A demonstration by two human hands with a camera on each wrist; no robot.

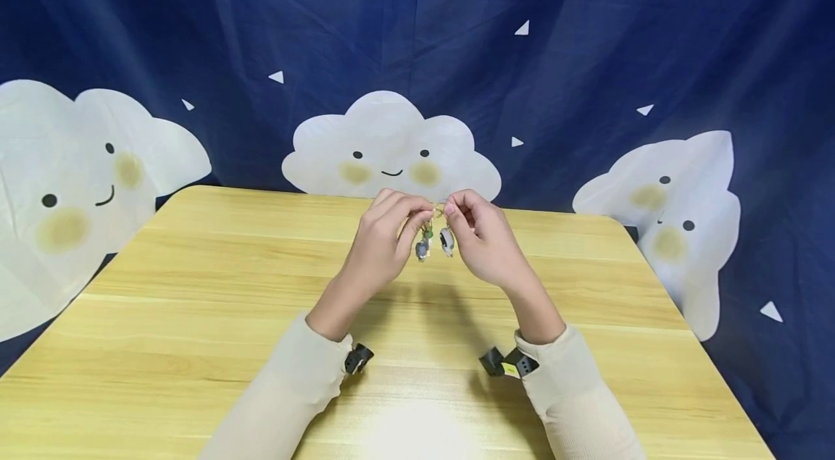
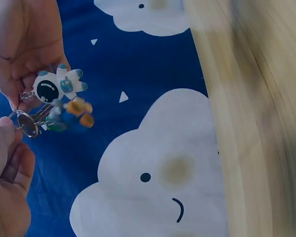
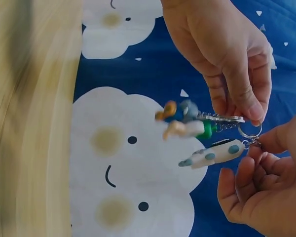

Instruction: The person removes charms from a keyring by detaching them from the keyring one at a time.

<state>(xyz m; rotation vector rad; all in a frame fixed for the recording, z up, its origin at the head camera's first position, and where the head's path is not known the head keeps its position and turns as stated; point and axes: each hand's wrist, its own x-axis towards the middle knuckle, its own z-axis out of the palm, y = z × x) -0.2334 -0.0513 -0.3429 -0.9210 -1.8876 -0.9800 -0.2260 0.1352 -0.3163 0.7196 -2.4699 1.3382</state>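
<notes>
Pinched between thumb and fingers of the left hand is a metal key ring, well above the table. From its chains hang small figures in grey, blue, green and orange, blurred in the wrist views. Beside them, my right hand pinches the short chain end of a white astronaut charm with a black visor and light blue patches. In the right wrist view a thin ring lies between the two hands' fingertips; whether the astronaut's chain is linked to it, I cannot tell.
A pale wooden table lies below both hands. Behind it hangs a dark blue curtain with smiling white clouds and small white triangles. Both sleeved wrists carry small black devices.
</notes>
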